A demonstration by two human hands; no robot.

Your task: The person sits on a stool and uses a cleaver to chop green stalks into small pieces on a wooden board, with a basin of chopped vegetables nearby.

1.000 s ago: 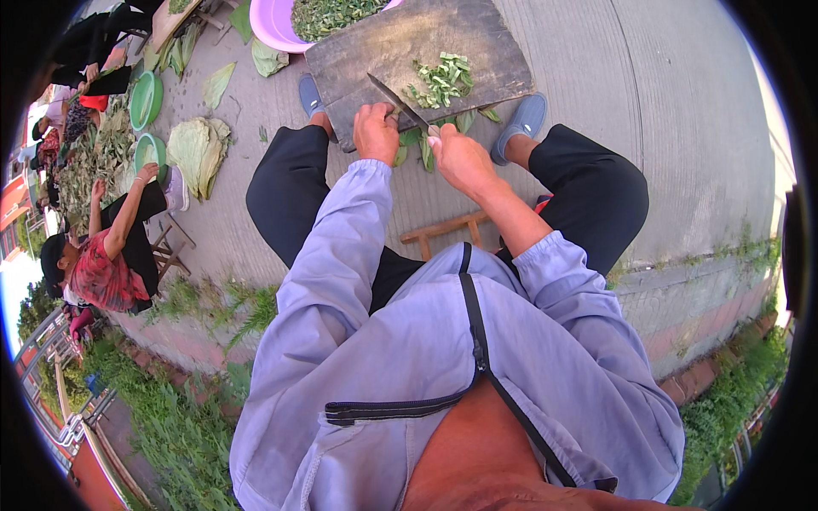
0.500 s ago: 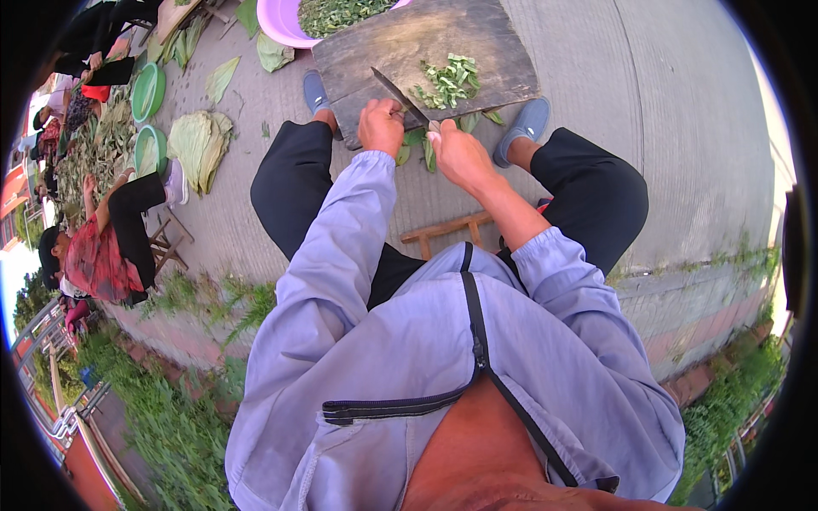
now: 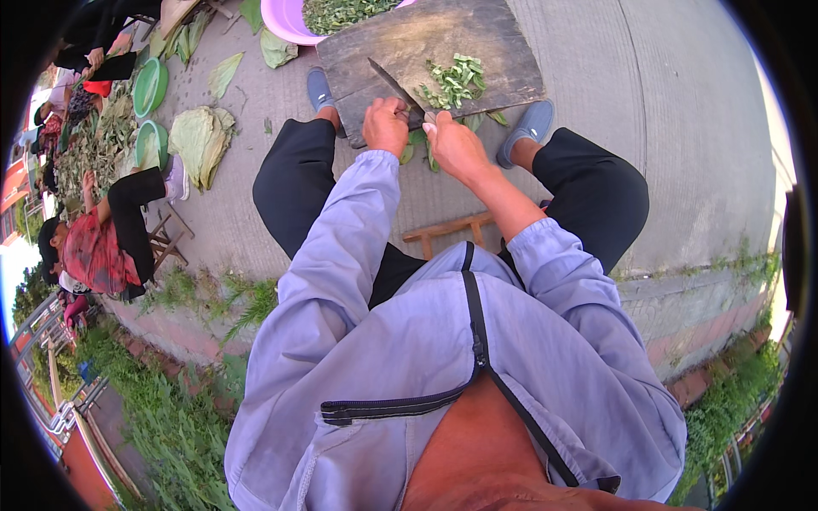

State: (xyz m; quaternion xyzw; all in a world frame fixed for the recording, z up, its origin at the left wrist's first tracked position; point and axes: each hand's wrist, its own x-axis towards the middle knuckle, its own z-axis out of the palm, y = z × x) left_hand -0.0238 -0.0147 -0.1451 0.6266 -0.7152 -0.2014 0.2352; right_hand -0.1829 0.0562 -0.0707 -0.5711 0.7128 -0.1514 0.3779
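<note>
My right hand (image 3: 457,151) grips the handle of a knife (image 3: 394,83), whose dark blade points away to the far left over the wooden cutting board (image 3: 366,60). Close beside the blade, at the board's near edge, my left hand (image 3: 386,126) is closed with its fingers curled down; whatever lies under them is hidden. A small heap of chopped green leaves (image 3: 457,81) lies on the board, right of the blade. Several leaf pieces (image 3: 430,153) stick out or lie below the near edge, between my hands.
Beyond the board stands a pink basin (image 3: 285,24) of chopped greens. A large pale leaf pile (image 3: 201,143) and two green basins (image 3: 150,88) are at the left. A seated person in red (image 3: 98,251) is nearby. A wooden stool frame (image 3: 452,228) shows between my legs.
The knife's tip has swung slightly farther away, and its blade lies a little differently beside my left fingers. Both hands stay near the board's edge; the whole view has shifted slightly.
</note>
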